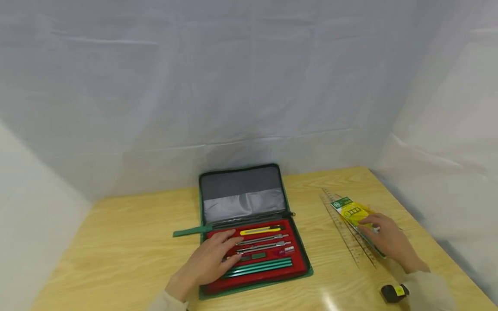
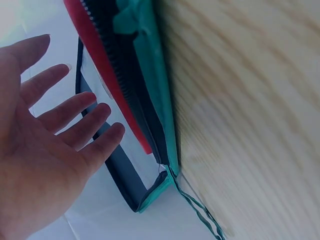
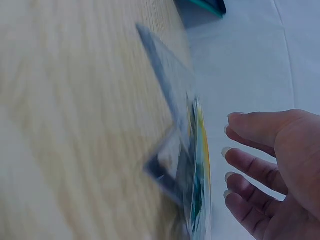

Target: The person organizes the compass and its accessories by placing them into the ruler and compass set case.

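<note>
My left hand point(image 1: 206, 261) hovers over the left side of an open zippered case point(image 1: 241, 181), its fingers loosely spread. In the left wrist view the palm and fingers stand apart from the red insert point(image 2: 115, 82). That insert carries a yellow utility knife point(image 1: 260, 231), two metal compasses, a small sharpener and several green pencils point(image 1: 268, 265). Over on the right, my right hand point(image 1: 389, 239) is above a yellow and green packet point(image 1: 348, 210). Its fingers are slightly bent, and the right wrist view shows a gap between fingertips and packet point(image 3: 202, 160).
Clear plastic rulers point(image 1: 342, 235) lie under the packet on the wooden table point(image 1: 136, 246). By the right sleeve sits a black and yellow tape measure point(image 1: 394, 293). A green strap point(image 1: 190, 232) sticks out left of the case. White sheeting point(image 1: 233, 86) stands behind the table.
</note>
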Action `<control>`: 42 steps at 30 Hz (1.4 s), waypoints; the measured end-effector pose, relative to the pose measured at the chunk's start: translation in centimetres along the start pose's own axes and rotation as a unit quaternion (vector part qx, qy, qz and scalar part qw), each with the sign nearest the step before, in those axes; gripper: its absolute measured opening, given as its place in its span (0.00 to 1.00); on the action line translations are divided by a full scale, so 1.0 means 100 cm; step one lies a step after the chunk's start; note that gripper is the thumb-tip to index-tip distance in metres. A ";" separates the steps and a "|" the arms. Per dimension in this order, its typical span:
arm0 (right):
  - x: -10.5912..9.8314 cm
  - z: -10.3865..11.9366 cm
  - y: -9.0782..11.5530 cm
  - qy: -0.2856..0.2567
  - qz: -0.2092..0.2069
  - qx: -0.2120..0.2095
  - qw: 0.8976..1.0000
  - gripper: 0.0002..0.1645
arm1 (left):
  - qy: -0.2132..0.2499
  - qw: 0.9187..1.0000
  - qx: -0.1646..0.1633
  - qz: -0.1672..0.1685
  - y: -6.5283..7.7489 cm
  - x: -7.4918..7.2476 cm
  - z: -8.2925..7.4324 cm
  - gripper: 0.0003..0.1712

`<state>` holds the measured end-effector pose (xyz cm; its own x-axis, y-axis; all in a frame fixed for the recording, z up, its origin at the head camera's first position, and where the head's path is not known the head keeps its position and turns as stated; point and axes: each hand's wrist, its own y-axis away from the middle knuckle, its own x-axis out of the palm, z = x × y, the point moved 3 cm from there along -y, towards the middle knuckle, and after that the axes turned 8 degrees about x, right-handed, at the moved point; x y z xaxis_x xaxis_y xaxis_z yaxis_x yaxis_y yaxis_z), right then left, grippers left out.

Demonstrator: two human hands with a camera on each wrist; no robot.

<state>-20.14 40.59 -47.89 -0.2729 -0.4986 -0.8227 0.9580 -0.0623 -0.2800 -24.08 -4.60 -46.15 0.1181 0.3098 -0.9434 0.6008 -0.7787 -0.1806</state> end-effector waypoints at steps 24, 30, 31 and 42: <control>-0.012 -0.026 0.012 -0.006 0.003 0.066 0.998 0.15 | 0.000 1.000 -0.004 0.009 -0.012 0.003 0.001 0.25; -0.012 -0.028 0.015 -0.006 0.003 0.070 0.998 0.17 | 0.002 1.000 -0.008 -0.021 -0.014 0.002 0.007 0.26; -0.012 -0.028 0.015 -0.006 0.002 0.070 0.998 0.17 | 0.000 1.000 -0.011 -0.028 -0.015 0.001 0.009 0.27; -0.015 -0.035 0.019 -0.007 0.032 0.102 0.994 0.27 | -0.009 0.999 -0.025 -0.036 -0.016 -0.001 0.022 0.31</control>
<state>-18.25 44.23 -48.84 -0.2113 -0.5188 -0.8284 0.9717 -0.2034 -0.1205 -26.75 -4.58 -46.35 0.0590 0.3549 -0.9330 0.6463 -0.7259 -0.2353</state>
